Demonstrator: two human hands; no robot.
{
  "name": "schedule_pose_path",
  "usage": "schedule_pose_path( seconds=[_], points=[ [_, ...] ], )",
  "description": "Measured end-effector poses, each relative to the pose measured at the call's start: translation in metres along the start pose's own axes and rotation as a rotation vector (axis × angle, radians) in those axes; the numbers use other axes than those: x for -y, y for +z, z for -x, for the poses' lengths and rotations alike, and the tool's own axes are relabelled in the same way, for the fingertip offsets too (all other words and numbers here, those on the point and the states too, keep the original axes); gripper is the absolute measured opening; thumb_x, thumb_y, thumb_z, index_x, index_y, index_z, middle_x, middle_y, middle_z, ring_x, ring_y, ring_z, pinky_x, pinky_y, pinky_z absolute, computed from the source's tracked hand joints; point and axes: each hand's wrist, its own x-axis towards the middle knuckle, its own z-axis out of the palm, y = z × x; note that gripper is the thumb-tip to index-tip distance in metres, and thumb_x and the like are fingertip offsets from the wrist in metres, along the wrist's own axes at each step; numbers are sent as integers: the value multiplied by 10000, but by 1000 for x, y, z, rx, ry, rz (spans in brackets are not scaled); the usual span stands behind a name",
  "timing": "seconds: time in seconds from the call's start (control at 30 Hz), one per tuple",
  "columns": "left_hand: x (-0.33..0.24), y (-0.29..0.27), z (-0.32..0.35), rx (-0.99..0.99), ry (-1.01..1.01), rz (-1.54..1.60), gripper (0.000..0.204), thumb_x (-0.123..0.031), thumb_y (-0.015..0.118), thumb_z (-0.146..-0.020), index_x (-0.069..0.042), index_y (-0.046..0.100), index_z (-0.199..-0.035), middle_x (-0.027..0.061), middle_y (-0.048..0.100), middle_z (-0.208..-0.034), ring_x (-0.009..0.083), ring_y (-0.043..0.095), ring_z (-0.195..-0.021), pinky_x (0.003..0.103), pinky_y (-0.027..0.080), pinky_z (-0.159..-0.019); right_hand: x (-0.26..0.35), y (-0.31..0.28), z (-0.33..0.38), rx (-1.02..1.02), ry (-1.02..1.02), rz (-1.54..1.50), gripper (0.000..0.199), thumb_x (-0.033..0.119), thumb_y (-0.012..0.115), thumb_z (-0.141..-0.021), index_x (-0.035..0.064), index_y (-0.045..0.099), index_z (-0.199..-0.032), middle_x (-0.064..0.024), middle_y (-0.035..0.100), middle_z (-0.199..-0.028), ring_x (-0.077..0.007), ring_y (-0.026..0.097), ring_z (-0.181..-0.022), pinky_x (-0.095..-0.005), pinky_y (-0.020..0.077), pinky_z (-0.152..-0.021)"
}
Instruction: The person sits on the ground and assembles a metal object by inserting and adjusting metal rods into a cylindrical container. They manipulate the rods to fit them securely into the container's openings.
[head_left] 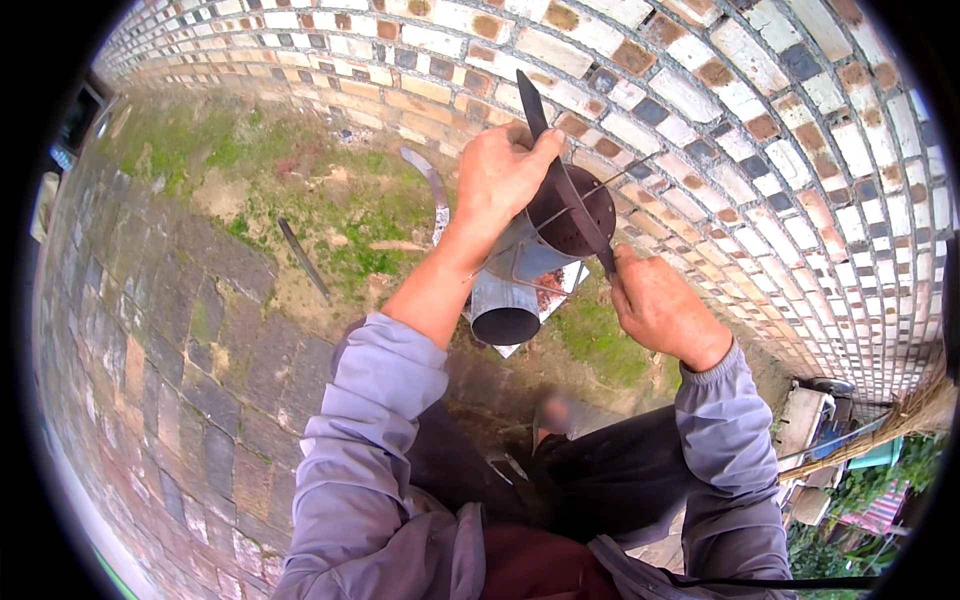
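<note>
A dark, flat metal strip (575, 200) slants over the open top of a sheet-metal stove, its pointed far end rising past my left hand. My left hand (505, 175) is closed round the strip's upper part, thumb on top. At its lower end, my right hand (665, 305) grips it with the fingers curled. The cylindrical stove (535, 255) has a dark inner wall with small holes and thin wire rods across its mouth. A short side pipe (505, 298) points toward me. Whether the strip touches the rim, I cannot tell.
A whitish slab (509, 351) lies under the stove. A curved metal strip (440, 195) and a dark bar (303, 258) lie on the mossy ground. Beyond rises a brick wall (690, 95). A straw broom (870, 430) and teal basin (876, 453) are at right.
</note>
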Motion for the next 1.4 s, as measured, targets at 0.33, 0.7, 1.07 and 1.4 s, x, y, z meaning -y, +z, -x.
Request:
schedule_pose_path(
  seconds=[0.33,0.7,1.07,1.4],
  points=[
    [8,1,4,-63,62,33,461,-424,745,-842,30,694,-788,60,634,-610,111,576,-584,298,462,-546,2,2,0,-15,-8,-5,149,32,531,-860,-90,493,-938,-285,570,-635,-482,603,-651,-549,469,-588],
    [10,8,2,-123,93,-42,481,-441,756,-827,36,696,-799,82,653,-631,117,590,-591,308,467,-545,-3,4,1,-61,-69,-35,159,25,532,-862,-85,515,-974,-287,567,-650,-488,588,-653,-548,463,-596],
    [27,4,7,34,1,197,421,-380,738,-873,36,676,-870,62,663,-745,111,596,-712,283,479,-648,-1,4,-1,-8,-21,-35,153,4,522,-855,-104,494,-960,-297,563,-641,-477,592,-640,-544,462,-581],
    [45,8,25,104,39,515,369,-43,661,-811,93,627,-1152,139,703,-1056,173,663,-972,304,520,-891,5,5,-3,16,55,-72,159,29,541,-897,-89,484,-988,-288,551,-663,-484,569,-672,-538,426,-593]
  ],
)
